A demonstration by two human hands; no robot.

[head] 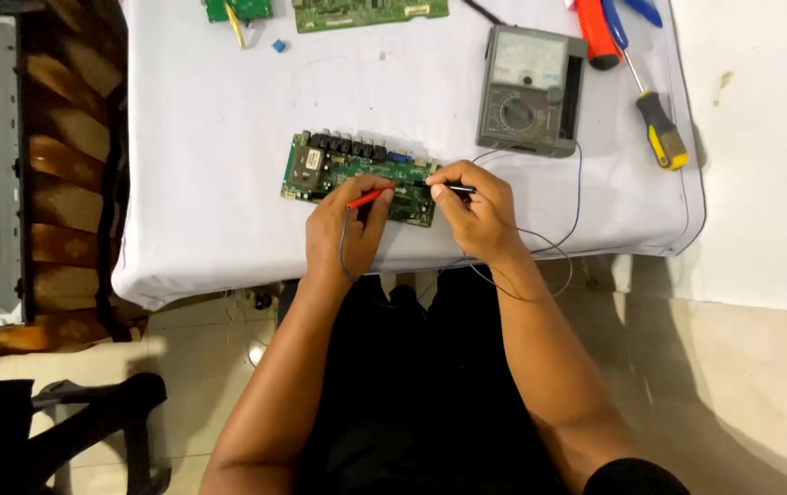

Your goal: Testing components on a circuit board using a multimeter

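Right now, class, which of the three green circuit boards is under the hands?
The board nearest the table's front edge, under both probes; the other two lie at the far edge.

**Hidden and cut off**

Near right part of the green circuit board (320, 167) is covered by both hands. Red probe (368, 197) tip meets the board under the left hand (346, 229); exact contact point too small to tell. Black probe (453, 189) mostly buried in the right hand (478, 213). Two more boards (370, 13) at the far edge are cut by the frame top, as are the red-handled pliers (595, 32). Meter (531, 90) dial reading too small to read. Thin wires (554, 247) vanish behind the right wrist.
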